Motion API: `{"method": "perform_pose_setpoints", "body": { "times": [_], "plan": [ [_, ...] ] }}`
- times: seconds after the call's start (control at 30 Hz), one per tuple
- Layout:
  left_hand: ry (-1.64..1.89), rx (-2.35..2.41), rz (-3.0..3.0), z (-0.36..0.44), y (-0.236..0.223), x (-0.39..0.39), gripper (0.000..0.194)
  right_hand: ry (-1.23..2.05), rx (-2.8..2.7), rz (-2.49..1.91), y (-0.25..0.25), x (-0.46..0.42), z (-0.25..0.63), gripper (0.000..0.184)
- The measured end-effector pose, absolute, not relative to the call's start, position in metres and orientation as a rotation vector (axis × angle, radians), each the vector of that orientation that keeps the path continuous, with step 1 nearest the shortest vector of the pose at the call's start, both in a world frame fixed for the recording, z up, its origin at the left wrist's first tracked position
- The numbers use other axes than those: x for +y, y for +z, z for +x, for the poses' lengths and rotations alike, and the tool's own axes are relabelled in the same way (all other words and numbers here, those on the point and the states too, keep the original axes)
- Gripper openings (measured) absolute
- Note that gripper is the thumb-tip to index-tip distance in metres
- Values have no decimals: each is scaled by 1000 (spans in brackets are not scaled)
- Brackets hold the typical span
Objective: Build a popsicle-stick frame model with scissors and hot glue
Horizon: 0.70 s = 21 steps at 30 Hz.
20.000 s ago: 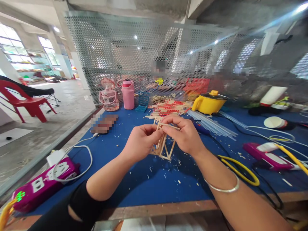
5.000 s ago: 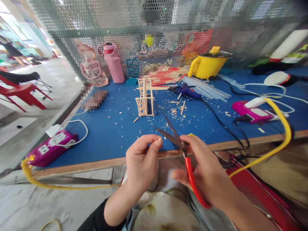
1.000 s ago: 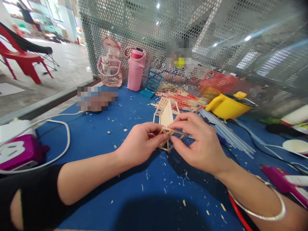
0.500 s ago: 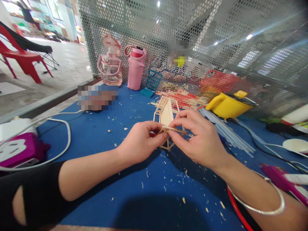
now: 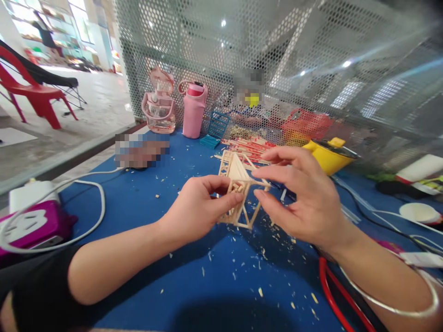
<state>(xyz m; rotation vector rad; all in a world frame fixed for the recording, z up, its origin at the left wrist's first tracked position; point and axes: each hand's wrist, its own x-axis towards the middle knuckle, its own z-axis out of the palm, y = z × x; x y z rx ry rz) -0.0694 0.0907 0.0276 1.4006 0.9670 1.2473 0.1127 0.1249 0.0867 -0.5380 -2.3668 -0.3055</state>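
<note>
A small model frame of thin wooden sticks (image 5: 245, 203) stands near the middle of the blue table. My left hand (image 5: 204, 203) pinches its left side between thumb and fingers. To the right, my right hand (image 5: 297, 193) has its thumb and fingers spread apart close to the frame's right corner. Whether a fingertip touches the wood I cannot tell. Part of the frame's left side is hidden behind my left fingers. Behind it lies a pile of red-marked wooden sticks (image 5: 247, 147).
A pink bottle (image 5: 193, 113), a clear pink bottle (image 5: 159, 110) and a teal rack (image 5: 217, 129) stand by the perforated metal screen (image 5: 194, 37). A yellow pot (image 5: 328, 157) stands at right. Purple power strip (image 5: 34, 226) and white cable lie left. Wood shavings litter the blue table (image 5: 138, 286).
My right hand has let go of the frame and moved right, its fingers opening. The frame has turned, showing more of its near side. My left hand keeps its hold.
</note>
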Motion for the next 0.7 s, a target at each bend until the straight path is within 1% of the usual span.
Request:
{"method": "perform_pose_setpoints", "body": {
  "times": [0.07,0.23,0.43,0.6,0.7],
  "plan": [
    [1249,938,1399,-70,36,84,24,-428,-2383,-484,99,121,113,21],
    [1278,884,1392,-72,46,72,23,-601,-2476,-418,123,111,110,20],
    [1281,839,1369,-73,47,68,23,-724,-2551,-382,135,102,102,7],
    [1284,798,1337,-74,47,69,27,-878,-2568,-417,134,97,98,7],
    [1276,769,1312,-75,48,69,25,-907,-2529,-442,132,95,95,8]
  ]
}}
